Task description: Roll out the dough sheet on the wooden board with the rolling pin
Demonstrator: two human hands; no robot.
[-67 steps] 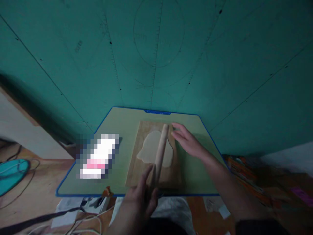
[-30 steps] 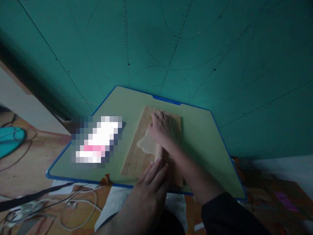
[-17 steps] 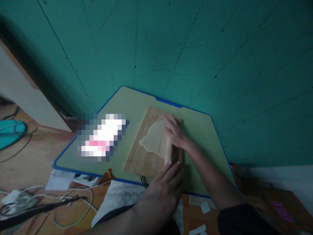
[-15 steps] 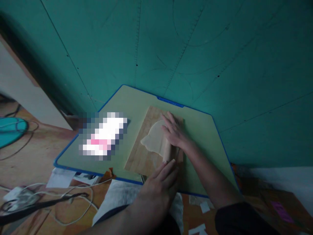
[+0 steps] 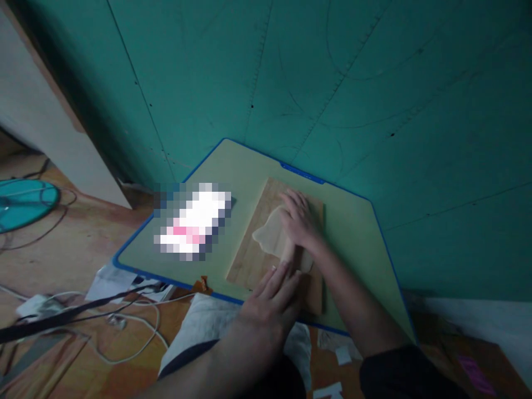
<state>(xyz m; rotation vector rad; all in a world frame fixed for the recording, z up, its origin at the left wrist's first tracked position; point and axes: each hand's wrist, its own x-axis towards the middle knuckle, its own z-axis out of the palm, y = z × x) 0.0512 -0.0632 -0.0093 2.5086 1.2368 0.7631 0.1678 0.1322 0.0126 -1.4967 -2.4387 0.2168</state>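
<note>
A pale, flat sheet of dough (image 5: 269,235) with an uneven, pointed left edge lies on a wooden board (image 5: 245,260). Across it rests a light wooden rolling pin (image 5: 288,252), mostly covered by my hands. My right hand (image 5: 300,223) lies over the pin's far part, its fingers curving onto it. Closer to me, my left hand (image 5: 272,307) has its fingers over the near end of the pin. Some dough shows to the right of the pin, and the rest spreads to its left.
Under the board is a pale folding table (image 5: 349,221) with a blue rim. A blurred-out bright rectangle (image 5: 193,221) lies on its left part. Behind stands a green wall (image 5: 208,72). White cables (image 5: 153,327) and papers (image 5: 110,282) are on the floor at left.
Both hands have moved the rolling pin leftward over the dough, so some dough now shows on its right. The whole view has swung a little left.
</note>
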